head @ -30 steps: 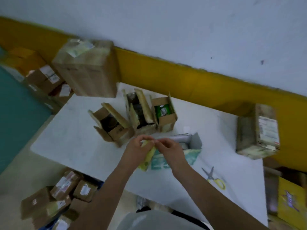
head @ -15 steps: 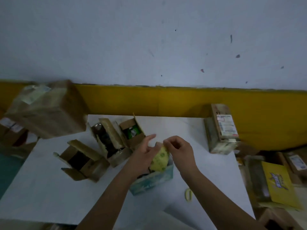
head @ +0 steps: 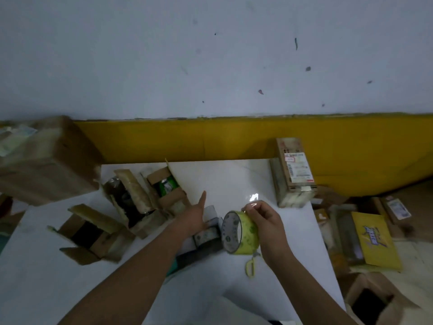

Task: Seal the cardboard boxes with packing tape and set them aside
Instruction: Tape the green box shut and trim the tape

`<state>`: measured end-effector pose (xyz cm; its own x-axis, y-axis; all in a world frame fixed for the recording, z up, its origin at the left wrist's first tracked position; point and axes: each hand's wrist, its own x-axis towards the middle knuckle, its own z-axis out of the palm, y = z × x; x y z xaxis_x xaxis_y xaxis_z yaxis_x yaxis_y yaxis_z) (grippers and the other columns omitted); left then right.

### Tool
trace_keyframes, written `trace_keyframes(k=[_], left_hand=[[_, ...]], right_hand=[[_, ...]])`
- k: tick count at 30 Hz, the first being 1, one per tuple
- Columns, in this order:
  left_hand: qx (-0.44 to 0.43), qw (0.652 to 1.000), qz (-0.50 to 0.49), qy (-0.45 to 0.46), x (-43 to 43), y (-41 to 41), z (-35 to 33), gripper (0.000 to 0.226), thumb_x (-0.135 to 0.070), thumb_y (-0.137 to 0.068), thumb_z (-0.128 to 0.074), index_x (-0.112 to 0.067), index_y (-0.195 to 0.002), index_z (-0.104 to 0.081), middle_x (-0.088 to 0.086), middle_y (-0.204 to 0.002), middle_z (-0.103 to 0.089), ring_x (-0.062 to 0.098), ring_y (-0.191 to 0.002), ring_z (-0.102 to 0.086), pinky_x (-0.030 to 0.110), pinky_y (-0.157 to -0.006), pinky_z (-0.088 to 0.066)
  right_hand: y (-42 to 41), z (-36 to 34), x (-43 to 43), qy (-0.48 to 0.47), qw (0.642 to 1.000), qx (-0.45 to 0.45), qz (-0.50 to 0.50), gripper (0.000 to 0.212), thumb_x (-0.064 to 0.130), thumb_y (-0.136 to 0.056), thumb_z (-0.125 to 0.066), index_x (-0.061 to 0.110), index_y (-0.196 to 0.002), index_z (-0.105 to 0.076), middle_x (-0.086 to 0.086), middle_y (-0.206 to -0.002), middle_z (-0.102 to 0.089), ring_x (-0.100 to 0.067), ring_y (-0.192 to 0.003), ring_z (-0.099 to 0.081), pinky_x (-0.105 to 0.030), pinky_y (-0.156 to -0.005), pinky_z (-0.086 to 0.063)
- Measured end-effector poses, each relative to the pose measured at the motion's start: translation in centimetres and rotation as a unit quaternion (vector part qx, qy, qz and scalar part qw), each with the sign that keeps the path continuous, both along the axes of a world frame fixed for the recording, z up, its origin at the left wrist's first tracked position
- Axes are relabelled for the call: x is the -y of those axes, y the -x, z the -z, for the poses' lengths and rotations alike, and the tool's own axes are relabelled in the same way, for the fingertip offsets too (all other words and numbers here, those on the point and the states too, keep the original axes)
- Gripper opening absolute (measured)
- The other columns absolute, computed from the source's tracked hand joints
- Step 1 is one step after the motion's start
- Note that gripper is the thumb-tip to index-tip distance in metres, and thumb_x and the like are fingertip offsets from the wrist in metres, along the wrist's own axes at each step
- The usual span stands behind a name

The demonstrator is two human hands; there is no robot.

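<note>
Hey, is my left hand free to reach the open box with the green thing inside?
Probably yes: the left hand is open and empty, and the box stands just beside it with nothing between; the right hand holds the tape roll.

White table (head: 234, 179): three open cardboard boxes (head: 133, 191) left, labelled box (head: 293, 174) far right, scissors (head: 251, 266) near front.

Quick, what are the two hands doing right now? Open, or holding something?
Left hand: open, holding nothing.
Right hand: holding the roll of tape.
</note>
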<state>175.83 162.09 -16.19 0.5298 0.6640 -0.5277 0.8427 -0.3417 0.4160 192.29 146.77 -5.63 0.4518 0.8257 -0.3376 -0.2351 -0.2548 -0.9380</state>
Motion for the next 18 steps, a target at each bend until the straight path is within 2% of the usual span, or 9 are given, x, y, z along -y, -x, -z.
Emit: trace_keyframes(k=[2, 4, 5, 7, 9, 11, 13, 14, 18], left_hand=[[0.024, 0.999, -0.028, 0.035, -0.5, -0.3, 0.7, 0.103, -0.049, -0.082, -0.07, -0.011, -0.156, -0.009, 0.021, -0.129, -0.057, 0.034, -0.113, -0.057, 0.042, -0.097, -0.048], [0.056, 0.993, -0.044, 0.09, -0.8, -0.5, 1.6, 0.083, -0.064, -0.074, -0.067, 0.001, -0.125, -0.056, 0.025, -0.117, -0.061, 0.038, -0.111, -0.057, 0.042, -0.097, -0.047], [0.053, 0.993, -0.048, 0.091, -0.7, -0.6, 1.4, 0.061, -0.059, -0.077, -0.066, -0.004, -0.103, -0.063, 0.022, -0.103, -0.063, 0.037, -0.102, -0.06, 0.037, -0.088, -0.049], [0.03, 0.995, -0.073, 0.063, -0.3, -0.7, 1.2, 0.027, -0.035, -0.089, -0.065, -0.01, -0.085, -0.057, 0.01, -0.083, -0.056, 0.024, -0.083, -0.058, 0.025, -0.064, -0.04], [0.047, 0.99, -0.118, 0.06, 0.3, -0.6, 1.1, 0.026, -0.031, -0.09, -0.067, -0.011, -0.079, -0.055, 0.006, -0.073, -0.05, 0.014, -0.067, -0.049, 0.024, -0.052, -0.029], [0.113, 0.968, -0.203, 0.097, 1.1, -0.5, 1.3, 0.025, -0.029, -0.089, -0.07, -0.008, -0.079, -0.06, 0.01, -0.074, -0.057, 0.016, -0.066, -0.054, 0.023, -0.054, -0.037], [0.197, 0.905, -0.347, 0.145, 2.6, -0.8, 1.4, 0.017, -0.024, -0.089, -0.07, -0.008, -0.094, -0.066, 0.015, -0.091, -0.068, 0.026, -0.081, -0.065, 0.033, -0.067, -0.052], [0.239, 0.855, -0.423, 0.183, 3.6, -0.9, 1.6, 0.018, -0.02, -0.089, -0.07, -0.007, -0.1, -0.065, 0.016, -0.097, -0.069, 0.029, -0.086, -0.066, 0.038, -0.07, -0.056], [0.341, 0.651, -0.602, 0.311, 8.1, -1.9, 2.6, 0.023, -0.006, -0.088, -0.068, 0.004, -0.108, -0.061, 0.022, -0.103, -0.066, 0.032, -0.083, -0.065, 0.035, -0.053, -0.059]], right_hand=[[0.2, 0.4, 0.7, 0.019, 0.999, -0.039, 0.008, 0.026, 0.006, -0.093, -0.059, 0.017, -0.07, -0.065, -0.013, -0.079, -0.064, -0.023, -0.075, -0.06, -0.038, -0.073, -0.052], [0.3, 0.8, 1.2, 0.025, 0.995, -0.09, 0.02, 0.025, 0.002, -0.093, -0.057, 0.013, -0.071, -0.062, -0.01, -0.076, -0.062, -0.022, -0.072, -0.059, -0.033, -0.069, -0.052], [0.4, 0.8, 1.4, 0.032, 0.994, -0.103, 0.019, 0.023, 0.001, -0.093, -0.056, 0.01, -0.072, -0.06, -0.009, -0.075, -0.061, -0.021, -0.071, -0.058, -0.03, -0.067, -0.052], [0.7, 0.9, 1.7, 0.057, 0.993, -0.104, 0.008, 0.022, 0.002, -0.093, -0.056, 0.01, -0.072, -0.06, -0.008, -0.074, -0.061, -0.02, -0.071, -0.058, -0.03, -0.067, -0.05], [0.9, 0.9, 1.7, 0.086, 0.99, -0.108, -0.011, 0.024, 0.005, -0.092, -0.058, 0.013, -0.07, -0.062, -0.008, -0.074, -0.063, -0.021, -0.072, -0.059, -0.032, -0.069, -0.052], [1.2, 0.8, 1.5, 0.127, 0.984, -0.114, -0.046, 0.024, 0.01, -0.091, -0.062, 0.017, -0.068, -0.065, -0.01, -0.078, -0.066, -0.025, -0.077, -0.063, -0.039, -0.078, -0.057], [1.5, 0.9, 1.4, 0.183, 0.972, -0.104, -0.101, 0.019, 0.014, -0.088, -0.066, 0.02, -0.07, -0.069, -0.012, -0.084, -0.069, -0.03, -0.085, -0.066, -0.045, -0.088, -0.057], [1.7, 0.9, 1.4, 0.206, 0.965, -0.104, -0.123, 0.015, 0.013, -0.087, -0.066, 0.018, -0.073, -0.07, -0.012, -0.084, -0.07, -0.03, -0.085, -0.067, -0.043, -0.086, -0.057], [2.3, 1.2, 2.2, 0.259, 0.948, -0.125, -0.132, 0.011, 0.008, -0.089, -0.064, 0.01, -0.08, -0.068, -0.008, -0.078, -0.069, -0.018, -0.07, -0.064, -0.027, -0.065, -0.052]])
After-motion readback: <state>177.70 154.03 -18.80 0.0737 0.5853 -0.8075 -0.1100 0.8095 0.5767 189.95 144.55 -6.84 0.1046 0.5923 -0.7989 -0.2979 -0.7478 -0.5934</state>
